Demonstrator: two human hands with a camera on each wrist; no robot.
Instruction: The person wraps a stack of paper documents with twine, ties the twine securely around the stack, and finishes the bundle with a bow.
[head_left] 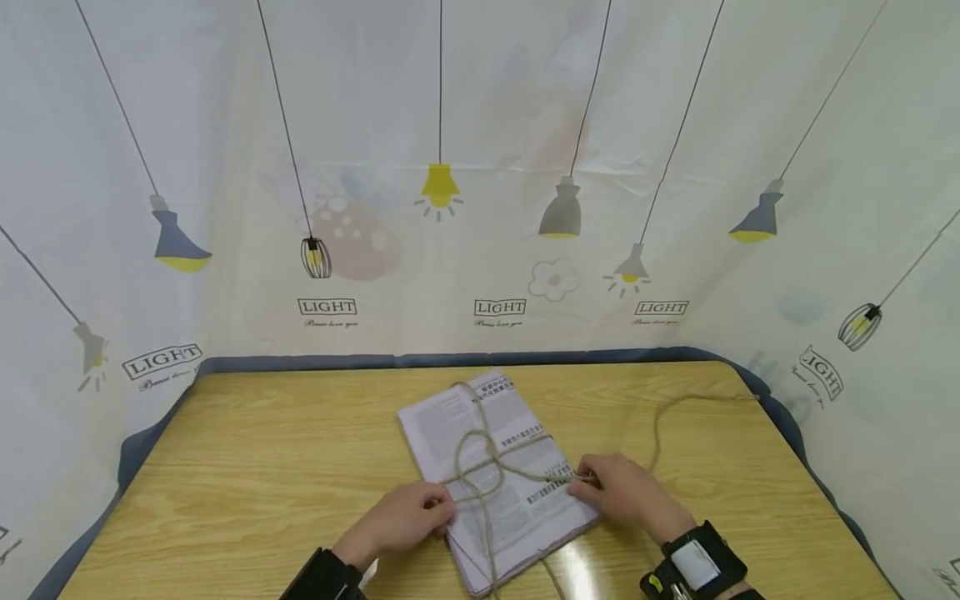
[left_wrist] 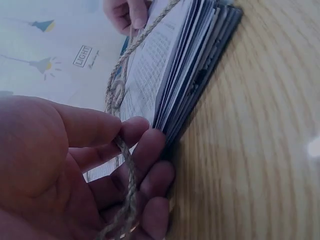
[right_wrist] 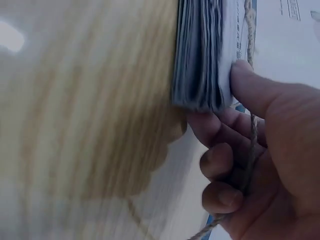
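Note:
A stack of folded newspapers [head_left: 528, 529] lies at an angle on the table, with a twine [head_left: 493, 457] crossing over it and making a loose loop near the middle of the top sheet. At the stack's left edge my left hand [head_left: 408, 517] pinches one length of the twine between thumb and forefinger; in the left wrist view this strand [left_wrist: 131, 175] runs down across the fingers. My right hand [head_left: 622, 487] is at the right edge, its curled fingers holding another strand [right_wrist: 253, 132]. The right thumb touches the newspapers' edge [right_wrist: 202, 60] in the right wrist view.
The wooden table [head_left: 285, 442] spreads around the stack. A tail of twine [head_left: 657, 425] trails off to the far right edge, and another piece [head_left: 553, 577] lies below the stack. A white curtain [head_left: 420, 275] printed with lamps encloses the table's back and sides.

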